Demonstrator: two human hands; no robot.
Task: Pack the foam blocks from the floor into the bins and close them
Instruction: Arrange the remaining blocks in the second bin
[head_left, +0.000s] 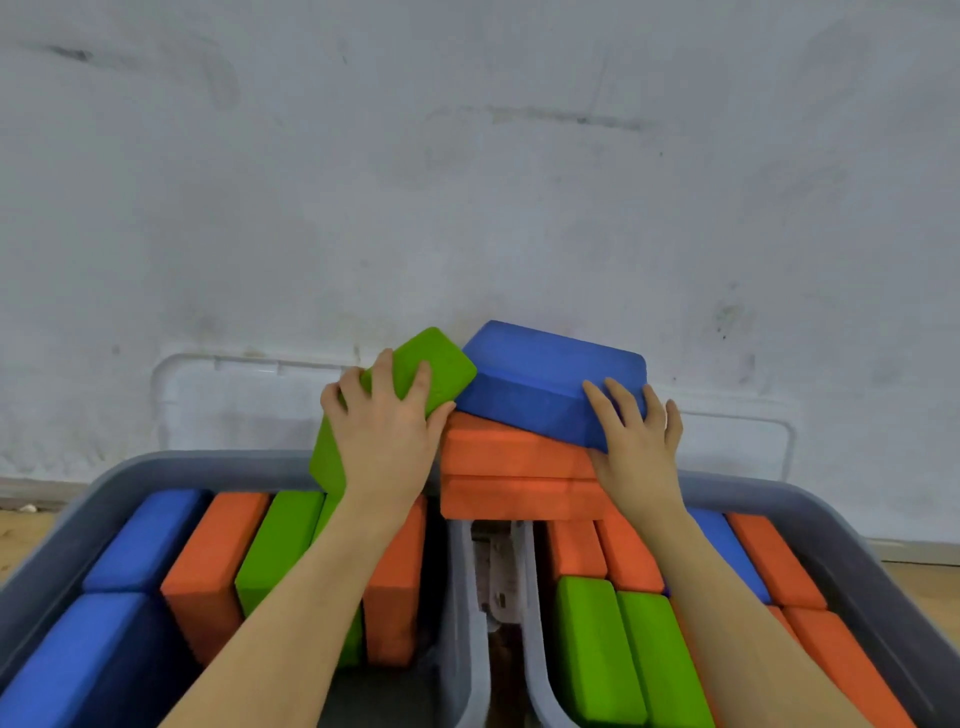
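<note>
Two big grey bins sit side by side on the floor, the left bin (130, 470) and the right bin (852, 525), and both are almost full of foam blocks standing on their edges so more can fit. I use the gap between the bins as my landmark. Behind the bins, two clear lids (197, 395) lean on the wall, so the bins are not closed yet.

Just behind the gap, two orange blocks (514, 470) lie flat in a stack, bridging both bins. I think they wait there because the rows below have little room left.

On top of that stack lies a blue block (540, 387), tilted. My right hand (636, 447), to the right of the gap, has its fingers spread and bent over the blue block's near corner, holding it so it does not slide off.

Left of the gap, a green block (415, 371) stands up tall out of the left bin. My left hand (387, 431) is wrapped around it, fingers curled over its top edge, so I can steer it into a slot among the blocks below.
</note>
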